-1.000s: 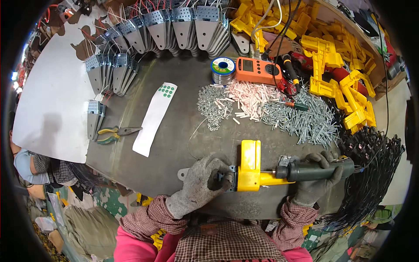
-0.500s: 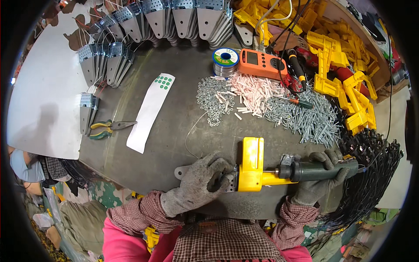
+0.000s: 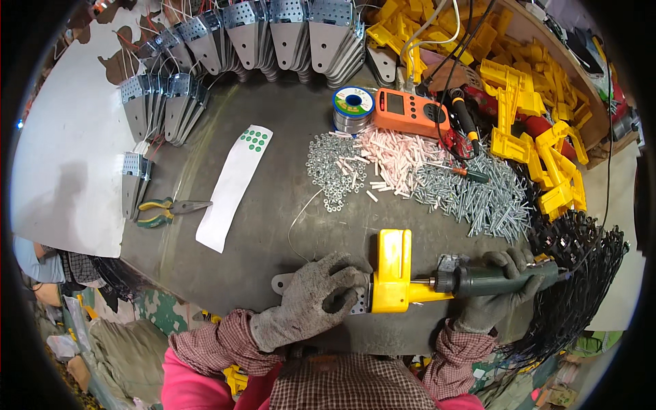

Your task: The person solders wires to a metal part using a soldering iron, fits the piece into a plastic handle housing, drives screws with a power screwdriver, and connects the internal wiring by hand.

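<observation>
My right hand (image 3: 482, 311), in a grey work glove, is wrapped round a dark green electric screwdriver (image 3: 471, 280) lying level. Its bit points left, at the side of a yellow plastic bracket (image 3: 392, 273). My left hand (image 3: 311, 295), also gloved, is closed on a grey metal plate (image 3: 281, 283), whose rounded end pokes out on the left. The plate's perforated part (image 3: 359, 305) meets the bracket's left side. Glove fingers hide most of that joint, and whether a screw sits at the bit cannot be seen.
Beyond my hands lie piles of nuts (image 3: 333, 171), pale pink sleeves (image 3: 393, 160) and long screws (image 3: 478, 195). An orange meter (image 3: 411, 113) and solder spool (image 3: 352, 113) stand behind. Pliers (image 3: 167, 210) and a white sticker strip (image 3: 232, 188) lie left, black cables (image 3: 581, 287) right.
The whole view has shifted slightly, with the table contents sitting lower in the picture. Both hands keep their holds, and the screwdriver stays at the yellow bracket.
</observation>
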A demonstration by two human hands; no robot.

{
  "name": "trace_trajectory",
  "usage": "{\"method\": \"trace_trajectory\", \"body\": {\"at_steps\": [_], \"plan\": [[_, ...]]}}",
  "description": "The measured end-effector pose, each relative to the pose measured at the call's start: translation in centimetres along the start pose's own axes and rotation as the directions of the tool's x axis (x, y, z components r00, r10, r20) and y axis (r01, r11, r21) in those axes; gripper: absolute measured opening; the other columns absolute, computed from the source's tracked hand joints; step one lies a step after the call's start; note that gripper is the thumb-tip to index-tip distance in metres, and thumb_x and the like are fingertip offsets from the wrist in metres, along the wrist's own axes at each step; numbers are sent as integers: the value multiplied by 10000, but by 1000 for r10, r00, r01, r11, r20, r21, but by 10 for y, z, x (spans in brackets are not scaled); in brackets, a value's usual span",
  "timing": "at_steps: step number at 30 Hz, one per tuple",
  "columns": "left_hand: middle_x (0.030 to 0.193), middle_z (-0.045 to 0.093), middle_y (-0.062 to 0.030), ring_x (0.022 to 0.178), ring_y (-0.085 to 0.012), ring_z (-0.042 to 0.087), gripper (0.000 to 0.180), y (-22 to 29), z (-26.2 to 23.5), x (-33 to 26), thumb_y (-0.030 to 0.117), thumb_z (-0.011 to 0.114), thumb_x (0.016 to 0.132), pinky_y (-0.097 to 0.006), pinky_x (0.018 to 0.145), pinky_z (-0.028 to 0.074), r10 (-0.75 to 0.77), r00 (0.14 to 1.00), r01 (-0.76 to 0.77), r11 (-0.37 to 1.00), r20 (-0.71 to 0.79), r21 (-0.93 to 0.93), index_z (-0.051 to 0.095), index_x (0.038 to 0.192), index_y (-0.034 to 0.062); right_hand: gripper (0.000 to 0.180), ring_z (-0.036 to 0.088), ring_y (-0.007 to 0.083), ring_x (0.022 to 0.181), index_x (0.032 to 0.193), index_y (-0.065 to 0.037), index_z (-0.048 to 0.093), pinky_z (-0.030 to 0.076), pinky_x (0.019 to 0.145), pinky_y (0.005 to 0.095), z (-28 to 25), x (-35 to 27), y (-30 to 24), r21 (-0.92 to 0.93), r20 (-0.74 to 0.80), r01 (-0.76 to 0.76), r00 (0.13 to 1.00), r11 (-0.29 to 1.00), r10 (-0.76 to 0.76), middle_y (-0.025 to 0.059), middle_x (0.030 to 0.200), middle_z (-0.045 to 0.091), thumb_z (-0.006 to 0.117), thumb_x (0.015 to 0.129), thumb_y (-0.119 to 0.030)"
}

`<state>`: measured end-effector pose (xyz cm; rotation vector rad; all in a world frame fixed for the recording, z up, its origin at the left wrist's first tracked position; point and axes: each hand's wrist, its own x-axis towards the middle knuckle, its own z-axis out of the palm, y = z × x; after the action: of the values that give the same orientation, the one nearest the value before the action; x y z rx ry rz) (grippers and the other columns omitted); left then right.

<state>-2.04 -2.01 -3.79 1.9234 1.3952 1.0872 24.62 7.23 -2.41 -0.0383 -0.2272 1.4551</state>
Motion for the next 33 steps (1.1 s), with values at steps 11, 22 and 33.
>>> {"method": "trace_trajectory", "body": {"at_steps": [11,22,33], "plan": [[974,608,-114,868,-273,616,190,-9,-17,79,182,665,842,-396,775,511,149,989,-118,845,-19,522,660,990,63,427,559,144,753,1234,-85,466,468,896,373,5,-8,-29,-64,156,185,972,981,-173,69,1009,545,704,906,-217],[857,664,-183,784,-334,678,198,-45,-18,135,159,687,752,-437,701,558,-8,968,-218,458,250,862,677,869,0,397,541,147,764,1223,-66,489,449,903,372,-5,-21,-30,19,145,41,988,999,-44,68,1010,549,681,916,-227],[867,579,-113,802,-297,589,265,17,17,-23,-17,726,674,-407,744,478,113,972,-93,990,-205,104,545,850,65,391,553,139,693,1149,-68,484,462,834,362,-5,-23,-20,73,93,-8,996,997,1,44,853,527,722,887,-234]]}}
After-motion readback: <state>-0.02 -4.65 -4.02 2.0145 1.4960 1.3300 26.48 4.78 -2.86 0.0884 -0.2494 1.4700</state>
